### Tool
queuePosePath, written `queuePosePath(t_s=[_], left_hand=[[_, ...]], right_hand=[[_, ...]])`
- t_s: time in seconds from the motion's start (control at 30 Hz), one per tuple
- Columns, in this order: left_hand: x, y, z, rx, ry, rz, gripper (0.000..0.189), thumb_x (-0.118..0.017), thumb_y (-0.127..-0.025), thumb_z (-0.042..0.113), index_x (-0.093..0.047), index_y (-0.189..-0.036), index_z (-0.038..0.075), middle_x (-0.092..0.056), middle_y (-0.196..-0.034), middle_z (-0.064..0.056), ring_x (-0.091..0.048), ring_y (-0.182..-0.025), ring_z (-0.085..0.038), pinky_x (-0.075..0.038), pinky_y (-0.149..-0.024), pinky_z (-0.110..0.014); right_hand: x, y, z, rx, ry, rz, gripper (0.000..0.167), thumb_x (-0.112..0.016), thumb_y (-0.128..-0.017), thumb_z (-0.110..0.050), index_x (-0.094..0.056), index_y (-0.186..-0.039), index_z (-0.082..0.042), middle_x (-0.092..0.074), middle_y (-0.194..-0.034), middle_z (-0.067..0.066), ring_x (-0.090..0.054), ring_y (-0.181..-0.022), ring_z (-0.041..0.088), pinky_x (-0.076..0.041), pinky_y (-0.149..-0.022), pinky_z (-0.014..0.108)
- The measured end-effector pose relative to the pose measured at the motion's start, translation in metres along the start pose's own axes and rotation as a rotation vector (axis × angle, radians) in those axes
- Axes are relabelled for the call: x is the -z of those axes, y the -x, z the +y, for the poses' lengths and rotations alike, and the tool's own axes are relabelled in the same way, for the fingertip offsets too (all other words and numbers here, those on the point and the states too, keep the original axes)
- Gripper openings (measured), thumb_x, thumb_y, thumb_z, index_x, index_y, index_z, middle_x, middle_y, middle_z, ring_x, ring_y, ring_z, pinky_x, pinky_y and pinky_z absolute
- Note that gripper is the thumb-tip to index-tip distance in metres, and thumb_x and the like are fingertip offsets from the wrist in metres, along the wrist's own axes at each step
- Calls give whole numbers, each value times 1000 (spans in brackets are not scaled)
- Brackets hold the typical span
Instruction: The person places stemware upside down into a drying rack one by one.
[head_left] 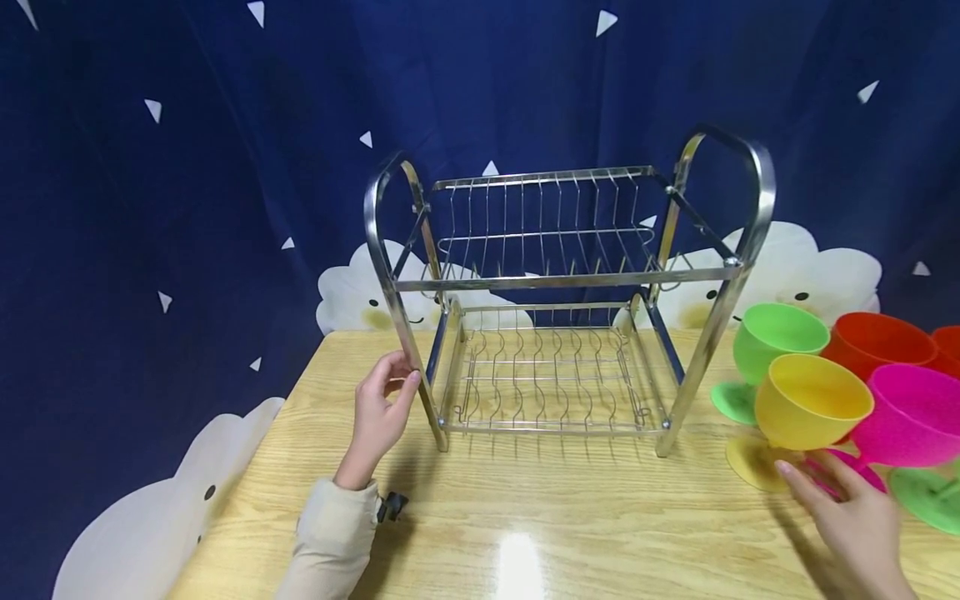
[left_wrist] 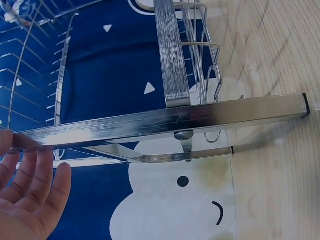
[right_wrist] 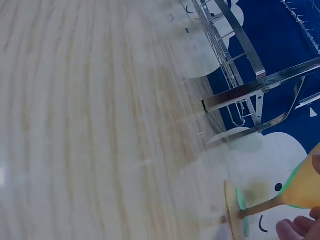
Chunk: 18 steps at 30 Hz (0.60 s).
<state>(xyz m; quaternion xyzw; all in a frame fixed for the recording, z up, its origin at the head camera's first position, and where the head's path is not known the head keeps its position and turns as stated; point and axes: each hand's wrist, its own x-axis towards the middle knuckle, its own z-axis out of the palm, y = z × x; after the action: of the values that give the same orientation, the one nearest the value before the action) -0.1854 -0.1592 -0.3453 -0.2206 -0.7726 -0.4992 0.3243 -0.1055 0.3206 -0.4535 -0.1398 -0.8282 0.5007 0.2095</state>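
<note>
A two-tier metal dish rack (head_left: 570, 279) stands upright on the wooden table. My left hand (head_left: 386, 408) grips its front left post; in the left wrist view the fingers (left_wrist: 42, 182) lie behind the metal bar, with the thumb at the other side. At the right, a yellow plastic goblet (head_left: 798, 421) stands on its round foot. My right hand (head_left: 855, 508) is at its near side, thumb and fingers apart below the bowl. In the right wrist view the goblet (right_wrist: 301, 187) is partly cut off by the frame, with fingertips beside it.
Around the yellow goblet stand a green goblet (head_left: 776, 337), a red goblet (head_left: 873, 350) and a pink goblet (head_left: 911, 421), close together. Another green foot (head_left: 926, 496) shows at the right edge. A blue curtain (head_left: 187, 208) with white clouds hangs behind the table (head_left: 585, 517).
</note>
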Motion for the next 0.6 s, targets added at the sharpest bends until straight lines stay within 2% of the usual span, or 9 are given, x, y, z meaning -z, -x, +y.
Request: queuePosePath(t_s=[0.07,0.2,0.33,0.4,0.5,0.6], left_hand=[[-1,0,0,-3,-1,2,15,-56,-80,-15,-54,-95,-16,-59,-79,-23,-56,-73,-24,-52,-66,-24],[0,-1,-1,-8,3,3,14,-56,-80,-16,-54,-94,-16,-59,-78,-22,-56,-72,-23,-52,-65,-27],[-1,-1,-2,-17,8,-1,14,-56,-80,-17,-54,-94,-16,-59,-78,-23,-57,-73,-24,-53,-64,-29],[-1,0,-11,-20,16,-1,15,-57,-80,-15,-55,-95,-14,-60,-79,-22,-57,-73,-23,-52,-65,-26],[-2,3,-25,-31,27,4,14,-57,-82,-11,-56,-96,-10,-60,-80,-19,-57,-75,-20,-52,-65,-23],[-3,5,-36,-47,46,12,13,-58,-84,-5,-56,-97,-7,-60,-80,-14,-57,-75,-15,-51,-64,-21]], right_hand=[[-3,-3,1,-21,-33,10,48,-72,-79,-16,-56,-124,-17,-52,-85,-36,-49,-75,-22,-41,-61,2],[-8,-8,3,-41,-81,10,42,-70,-80,-15,-58,-120,-14,-54,-84,-33,-51,-75,-19,-41,-63,2],[-13,-11,2,-73,-25,39,31,-71,-80,-20,-63,-110,-17,-52,-77,-37,-48,-73,-21,-37,-64,1],[-16,-13,1,-89,24,75,22,-71,-79,-23,-65,-100,-20,-49,-72,-39,-46,-71,-21,-36,-62,1],[-20,-16,1,-129,-9,108,12,-72,-78,-21,-66,-87,-27,-50,-68,-38,-47,-69,-20,-36,-60,2],[-24,-20,2,-178,-92,130,20,-72,-77,-17,-64,-80,-34,-53,-65,-35,-50,-66,-18,-39,-59,2]])
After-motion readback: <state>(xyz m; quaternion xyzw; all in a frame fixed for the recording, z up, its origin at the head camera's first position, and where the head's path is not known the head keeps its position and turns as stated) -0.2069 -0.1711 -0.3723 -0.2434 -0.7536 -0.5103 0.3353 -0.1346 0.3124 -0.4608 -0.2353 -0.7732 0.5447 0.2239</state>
